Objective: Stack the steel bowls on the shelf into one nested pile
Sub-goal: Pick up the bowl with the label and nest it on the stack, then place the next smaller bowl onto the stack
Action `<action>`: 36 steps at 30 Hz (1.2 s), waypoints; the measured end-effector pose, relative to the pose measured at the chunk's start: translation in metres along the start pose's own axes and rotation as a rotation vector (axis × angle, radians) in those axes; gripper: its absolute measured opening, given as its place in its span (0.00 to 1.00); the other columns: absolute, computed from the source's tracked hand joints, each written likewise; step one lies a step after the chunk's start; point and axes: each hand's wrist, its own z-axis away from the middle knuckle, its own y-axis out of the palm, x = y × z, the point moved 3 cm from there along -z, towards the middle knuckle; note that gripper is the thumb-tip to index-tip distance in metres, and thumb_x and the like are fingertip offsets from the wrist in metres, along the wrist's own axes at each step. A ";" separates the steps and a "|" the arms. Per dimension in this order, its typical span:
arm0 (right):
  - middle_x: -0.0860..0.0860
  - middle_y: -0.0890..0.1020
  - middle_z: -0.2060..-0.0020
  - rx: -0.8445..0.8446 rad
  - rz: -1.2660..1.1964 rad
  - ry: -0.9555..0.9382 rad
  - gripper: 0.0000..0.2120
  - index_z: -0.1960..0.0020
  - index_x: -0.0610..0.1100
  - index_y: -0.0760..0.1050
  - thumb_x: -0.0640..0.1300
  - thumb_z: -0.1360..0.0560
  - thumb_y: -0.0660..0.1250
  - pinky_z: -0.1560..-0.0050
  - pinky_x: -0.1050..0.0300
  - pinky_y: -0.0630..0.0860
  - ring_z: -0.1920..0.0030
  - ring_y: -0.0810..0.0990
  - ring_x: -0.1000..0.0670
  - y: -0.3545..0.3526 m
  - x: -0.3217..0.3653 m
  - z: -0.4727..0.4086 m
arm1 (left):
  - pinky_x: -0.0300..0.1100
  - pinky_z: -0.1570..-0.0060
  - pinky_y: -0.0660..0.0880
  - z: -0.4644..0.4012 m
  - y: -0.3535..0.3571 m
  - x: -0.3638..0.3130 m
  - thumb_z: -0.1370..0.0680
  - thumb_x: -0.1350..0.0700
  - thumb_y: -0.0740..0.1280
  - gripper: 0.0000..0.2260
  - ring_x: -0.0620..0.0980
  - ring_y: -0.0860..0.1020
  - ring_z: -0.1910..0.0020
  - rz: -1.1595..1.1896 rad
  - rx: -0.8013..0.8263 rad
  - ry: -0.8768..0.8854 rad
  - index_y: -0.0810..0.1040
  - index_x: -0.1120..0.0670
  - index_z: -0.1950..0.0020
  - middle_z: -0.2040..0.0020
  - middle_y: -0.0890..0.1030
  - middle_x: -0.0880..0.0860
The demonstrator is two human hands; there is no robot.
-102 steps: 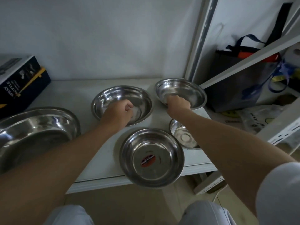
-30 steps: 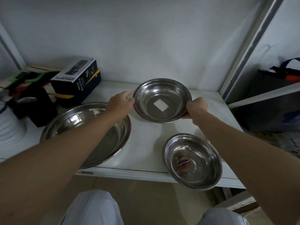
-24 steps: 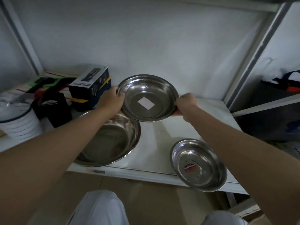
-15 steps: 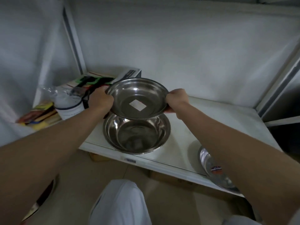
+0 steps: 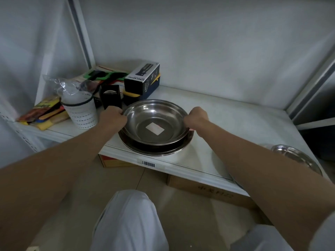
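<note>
A steel bowl with a white sticker (image 5: 145, 116) sits inside the large steel bowl (image 5: 159, 151) on the white shelf (image 5: 226, 127). My left hand (image 5: 113, 115) grips its left rim and my right hand (image 5: 196, 117) grips its right rim. The held bowl looks tilted slightly, its near edge low in the large bowl. Another steel bowl (image 5: 297, 158) lies at the shelf's front right corner, partly hidden by my right forearm.
Left of the bowls stand a white cup with a dark band (image 5: 79, 109), a small black container (image 5: 111, 97) and a black spray-bottle box (image 5: 143, 79). Coloured packets (image 5: 43, 111) lie at far left. Cardboard boxes (image 5: 208, 189) sit under the shelf.
Both hands carried the stickered bowl left from the shelf's middle and lowered it from above the large bowl down into it. The view swung left with them.
</note>
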 end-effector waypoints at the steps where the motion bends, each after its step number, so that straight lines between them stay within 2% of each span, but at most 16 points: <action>1: 0.46 0.73 0.68 -0.007 0.026 0.005 0.10 0.68 0.41 0.66 0.34 0.28 0.61 0.60 0.56 0.73 0.59 0.77 0.42 0.002 -0.002 -0.001 | 0.45 0.61 0.69 -0.001 0.001 0.001 0.29 0.66 0.65 0.06 0.54 0.74 0.60 -0.011 0.003 0.006 0.74 0.58 0.64 0.60 0.75 0.59; 4: 0.46 0.73 0.64 -0.021 0.072 0.003 0.13 0.68 0.42 0.64 0.35 0.26 0.61 0.58 0.57 0.71 0.57 0.75 0.43 0.007 -0.007 -0.004 | 0.42 0.62 0.70 -0.006 0.004 0.005 0.30 0.66 0.69 0.08 0.52 0.73 0.64 -0.046 0.017 0.014 0.73 0.55 0.64 0.64 0.74 0.56; 6: 0.42 0.77 0.55 -0.039 0.103 -0.016 0.12 0.67 0.41 0.65 0.37 0.26 0.62 0.56 0.55 0.73 0.53 0.77 0.41 0.010 -0.008 -0.006 | 0.42 0.62 0.73 -0.008 0.006 0.007 0.30 0.66 0.70 0.12 0.51 0.72 0.66 -0.089 0.019 0.022 0.71 0.54 0.67 0.65 0.74 0.54; 8: 0.39 0.78 0.45 -0.055 0.151 -0.030 0.05 0.60 0.39 0.70 0.38 0.26 0.62 0.49 0.51 0.75 0.44 0.77 0.38 0.013 -0.007 -0.009 | 0.48 0.54 0.77 -0.008 0.009 0.007 0.30 0.65 0.71 0.15 0.53 0.75 0.61 -0.151 0.002 0.048 0.69 0.53 0.69 0.62 0.75 0.56; 9: 0.38 0.76 0.42 -0.058 0.176 -0.036 0.02 0.55 0.39 0.73 0.38 0.26 0.62 0.45 0.49 0.75 0.41 0.76 0.37 0.015 -0.007 -0.010 | 0.48 0.56 0.77 -0.007 0.010 0.006 0.31 0.65 0.71 0.17 0.53 0.74 0.61 -0.179 -0.010 0.061 0.67 0.52 0.70 0.62 0.75 0.56; 11: 0.38 0.74 0.39 -0.057 0.247 -0.040 0.09 0.46 0.39 0.75 0.39 0.26 0.63 0.41 0.48 0.74 0.38 0.73 0.37 0.016 -0.007 -0.012 | 0.42 0.67 0.71 -0.007 0.012 0.004 0.32 0.66 0.69 0.16 0.54 0.73 0.66 -0.226 -0.036 0.071 0.65 0.53 0.72 0.69 0.72 0.55; 13: 0.39 0.72 0.37 -0.069 0.323 -0.043 0.15 0.40 0.38 0.74 0.40 0.25 0.63 0.38 0.47 0.72 0.35 0.70 0.38 0.017 -0.007 -0.012 | 0.40 0.72 0.66 -0.009 0.014 0.005 0.32 0.66 0.68 0.13 0.55 0.73 0.70 -0.273 -0.049 0.077 0.68 0.57 0.73 0.73 0.71 0.54; 17: 0.39 0.70 0.36 -0.049 0.360 -0.111 0.16 0.38 0.36 0.72 0.37 0.25 0.63 0.41 0.49 0.72 0.35 0.69 0.38 0.014 -0.010 -0.008 | 0.40 0.74 0.64 -0.011 0.022 0.001 0.28 0.64 0.67 0.14 0.52 0.71 0.73 -0.362 -0.090 0.153 0.68 0.58 0.72 0.72 0.71 0.55; 19: 0.40 0.69 0.36 -0.107 0.381 -0.084 0.16 0.38 0.36 0.72 0.35 0.25 0.61 0.42 0.49 0.72 0.35 0.68 0.39 -0.018 -0.033 -0.002 | 0.41 0.74 0.64 -0.001 0.040 -0.029 0.27 0.63 0.67 0.14 0.53 0.71 0.72 -0.389 -0.093 0.259 0.69 0.57 0.72 0.66 0.74 0.59; 21: 0.41 0.69 0.36 -0.098 0.365 -0.099 0.16 0.38 0.37 0.72 0.35 0.25 0.61 0.43 0.49 0.72 0.35 0.67 0.40 -0.021 -0.036 0.003 | 0.42 0.72 0.67 -0.001 0.043 -0.030 0.27 0.62 0.67 0.10 0.54 0.74 0.70 -0.428 -0.090 0.274 0.74 0.58 0.69 0.59 0.77 0.62; 23: 0.41 0.70 0.37 -0.076 0.327 -0.098 0.15 0.39 0.38 0.73 0.37 0.26 0.61 0.41 0.48 0.71 0.35 0.67 0.39 -0.025 -0.040 0.006 | 0.44 0.66 0.72 0.003 0.048 -0.032 0.27 0.60 0.68 0.04 0.58 0.78 0.62 -0.426 -0.095 0.274 0.81 0.59 0.56 0.50 0.78 0.62; 25: 0.41 0.70 0.36 -0.152 0.331 0.021 0.17 0.37 0.39 0.73 0.38 0.26 0.61 0.39 0.47 0.70 0.34 0.67 0.39 -0.079 -0.092 0.025 | 0.46 0.60 0.75 0.032 0.106 -0.079 0.26 0.59 0.69 0.12 0.61 0.79 0.54 -0.346 0.048 0.382 0.81 0.58 0.44 0.43 0.75 0.62; 26: 0.41 0.71 0.35 -0.157 0.326 0.015 0.18 0.36 0.40 0.72 0.38 0.26 0.61 0.38 0.47 0.70 0.33 0.67 0.39 -0.081 -0.096 0.022 | 0.47 0.59 0.74 0.036 0.107 -0.086 0.26 0.58 0.69 0.14 0.61 0.78 0.52 -0.330 0.071 0.398 0.80 0.57 0.41 0.42 0.75 0.62; 30: 0.43 0.72 0.35 -0.145 0.286 -0.008 0.20 0.35 0.41 0.73 0.38 0.27 0.62 0.37 0.49 0.70 0.32 0.68 0.41 -0.086 -0.105 0.015 | 0.45 0.56 0.73 0.049 0.124 -0.108 0.27 0.60 0.68 0.18 0.59 0.79 0.47 -0.238 0.151 0.445 0.78 0.56 0.36 0.40 0.77 0.60; 33: 0.45 0.75 0.36 -0.150 0.285 -0.014 0.19 0.38 0.43 0.75 0.39 0.28 0.63 0.39 0.54 0.70 0.34 0.71 0.43 -0.089 -0.102 0.007 | 0.47 0.50 0.77 0.063 0.126 -0.133 0.26 0.61 0.66 0.15 0.57 0.80 0.46 -0.161 0.184 0.527 0.79 0.58 0.39 0.43 0.80 0.59; 36: 0.45 0.79 0.40 -0.152 0.240 -0.024 0.15 0.43 0.41 0.78 0.38 0.28 0.64 0.44 0.56 0.73 0.40 0.76 0.44 -0.097 -0.096 0.008 | 0.46 0.48 0.74 0.071 0.130 -0.153 0.25 0.58 0.66 0.13 0.57 0.79 0.46 -0.136 0.175 0.556 0.80 0.56 0.41 0.45 0.81 0.58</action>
